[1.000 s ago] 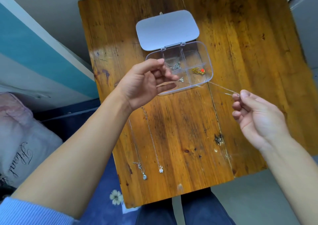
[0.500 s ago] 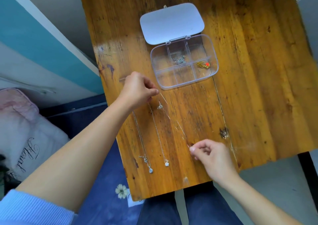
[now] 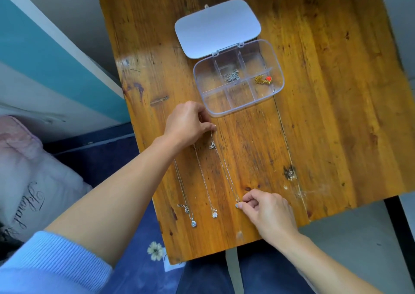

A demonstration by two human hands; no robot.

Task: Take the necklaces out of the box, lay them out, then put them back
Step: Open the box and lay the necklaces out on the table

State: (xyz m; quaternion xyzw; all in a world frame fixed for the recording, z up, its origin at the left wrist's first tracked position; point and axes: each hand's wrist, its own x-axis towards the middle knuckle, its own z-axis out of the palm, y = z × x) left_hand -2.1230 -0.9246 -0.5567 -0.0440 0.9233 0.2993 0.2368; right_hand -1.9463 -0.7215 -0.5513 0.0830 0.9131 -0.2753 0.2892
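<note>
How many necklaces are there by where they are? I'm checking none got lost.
Laid out on the wooden table: 3, namely the left necklace, the middle necklace and the one both hands are stretching.
Still in the clear box: 2, a silver chain and a gold chain with a red stone.
Total: 5.

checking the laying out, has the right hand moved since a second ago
Yes. The right hand went from beside the clear box down to the table's near edge.

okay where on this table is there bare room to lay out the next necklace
Bare wood lies right of the third necklace, between the right hand and the clear box, out to the table's right edge. The strip left of the box is also free. The near-left corner is crowded: two laid-out necklaces and the left hand.
</note>
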